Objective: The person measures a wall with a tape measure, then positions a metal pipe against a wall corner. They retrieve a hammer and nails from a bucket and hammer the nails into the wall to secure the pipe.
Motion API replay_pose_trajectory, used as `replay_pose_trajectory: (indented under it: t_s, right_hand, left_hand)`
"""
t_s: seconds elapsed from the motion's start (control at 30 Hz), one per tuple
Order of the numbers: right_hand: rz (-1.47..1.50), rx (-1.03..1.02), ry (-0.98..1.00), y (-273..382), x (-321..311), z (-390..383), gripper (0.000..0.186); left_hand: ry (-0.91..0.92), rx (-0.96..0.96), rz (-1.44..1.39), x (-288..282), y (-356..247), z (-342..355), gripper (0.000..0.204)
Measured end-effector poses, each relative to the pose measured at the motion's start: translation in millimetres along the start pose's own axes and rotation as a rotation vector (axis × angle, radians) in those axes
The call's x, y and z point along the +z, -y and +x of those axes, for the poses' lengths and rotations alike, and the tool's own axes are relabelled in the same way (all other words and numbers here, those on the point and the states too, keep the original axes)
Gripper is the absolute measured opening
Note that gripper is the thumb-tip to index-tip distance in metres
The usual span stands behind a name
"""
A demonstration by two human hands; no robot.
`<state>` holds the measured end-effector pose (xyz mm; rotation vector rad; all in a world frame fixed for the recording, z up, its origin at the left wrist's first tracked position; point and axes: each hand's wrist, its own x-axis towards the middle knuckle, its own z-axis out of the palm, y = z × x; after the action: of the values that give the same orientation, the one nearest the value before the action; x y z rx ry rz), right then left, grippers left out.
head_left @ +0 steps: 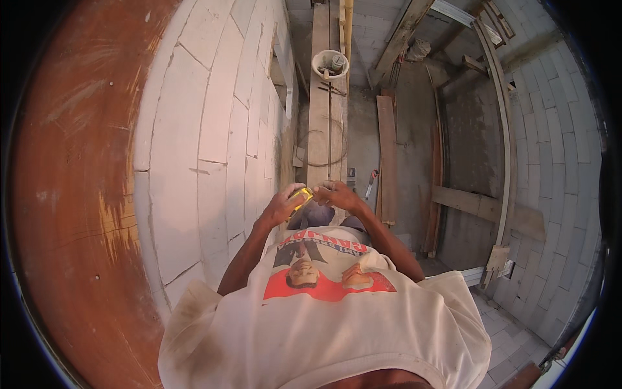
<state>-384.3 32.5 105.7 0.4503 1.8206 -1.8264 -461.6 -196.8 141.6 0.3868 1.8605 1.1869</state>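
My left hand [284, 202] is closed around a yellow tape measure [302, 196] held low in front of my body. My right hand [336, 195] has its fingers bent and pinched at the tape measure's right end; the exact grip is small to see. Just beyond both hands, a long wooden plank [317, 97] runs away from me, carrying a thin dark rod [330, 110] and a loop of wire [343, 149]. A white bucket [314, 64] with small items inside sits farther along it.
A pale block wall [214, 117] and reddish panel [71, 194] flank me at left. Right and below lie loose boards [387, 155] and a saw [371, 183] on a concrete floor [408, 117]. A timber frame [502, 162] stands before the right block wall [551, 162].
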Motion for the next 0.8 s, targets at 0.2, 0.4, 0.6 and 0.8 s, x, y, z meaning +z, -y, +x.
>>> replay_pose_trajectory:
  t_s: [0.2,0.4,0.6,0.8]
  right_hand:
    - [0.133,0.149,0.165,53.5,-14.3,28.5,0.041]
    - [-0.065,0.176,0.381,62.1,-19.8,79.2,0.04]
    - [-0.395,0.057,0.575,64.3,-20.4,174.7,0.042]
    - [-0.116,0.081,0.398,129.9,-113.7,289.7,0.03]
  left_hand:
    - [-0.124,0.0,-0.126,-13.1,-13.4,5.4,0.067]
    - [-0.192,-0.027,-0.079,-23.0,-16.9,10.1,0.074]
    - [-0.257,-0.145,-0.135,-49.3,11.5,36.6,0.078]
    - [-0.359,-0.039,-0.069,-96.0,-19.4,80.5,0.068]
